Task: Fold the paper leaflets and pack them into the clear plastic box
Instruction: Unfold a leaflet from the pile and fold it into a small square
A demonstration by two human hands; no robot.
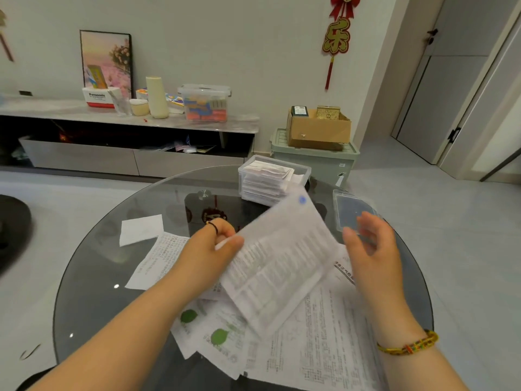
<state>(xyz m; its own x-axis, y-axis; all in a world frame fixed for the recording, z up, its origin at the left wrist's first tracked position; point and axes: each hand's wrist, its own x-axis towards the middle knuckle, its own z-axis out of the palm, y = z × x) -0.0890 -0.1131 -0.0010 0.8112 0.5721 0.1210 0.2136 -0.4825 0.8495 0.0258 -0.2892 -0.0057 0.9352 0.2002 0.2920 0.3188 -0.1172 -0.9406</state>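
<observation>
My left hand [218, 241] pinches the left edge of a long printed leaflet [282, 261] and holds it lifted above the round glass table [93, 277]; the sheet is blurred. My right hand [372, 244] hovers to the right of the leaflet with fingers relaxed, holding nothing. Under both hands lies a loose pile of unfolded leaflets [310, 334], some with green dots. The clear plastic box [272, 179] stands at the table's far side, stacked with folded leaflets. Its clear lid [352, 213] lies to the right, partly behind my right hand.
A folded white sheet [141, 230] and a printed leaflet [158, 258] lie left of the pile. Beyond the table stand a low TV cabinet [112, 153] with bottles and a storage tub, and a green bin [318, 159] carrying a cardboard box.
</observation>
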